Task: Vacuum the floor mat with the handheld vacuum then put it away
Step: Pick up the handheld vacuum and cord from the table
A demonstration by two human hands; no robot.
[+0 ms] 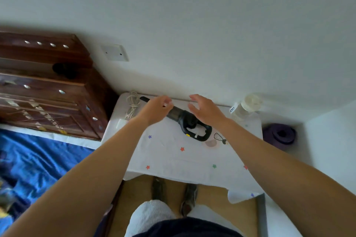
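Head view, the only one:

- Handheld vacuum (185,119) lies flat on the cloth-covered counter (173,159), centre of frame, close to the wall.
- Long axis is diagonal. The nozzle (144,99) points upper left and the loop handle (207,131) sits lower right, toward you.
- Your left hand (157,108) is over the nozzle end and hides that stretch of tube. Its fingers (167,104) are half curled. I can't tell whether they grasp the tube or only hover.
- Your right hand (205,109) is just right of the motor body. Its fingers (194,99) are spread and released, holding nothing.
- Key relation: the handle lies below and slightly toward you from the right palm, so the right hand is the nearer one to it. My read is that a grab would mean pulling that hand back and down along the axis, not reaching further.
- Watch the coiled cable (132,105) left of the nozzle and the clear bottle (243,108) at the counter's right edge. Either could get swept.
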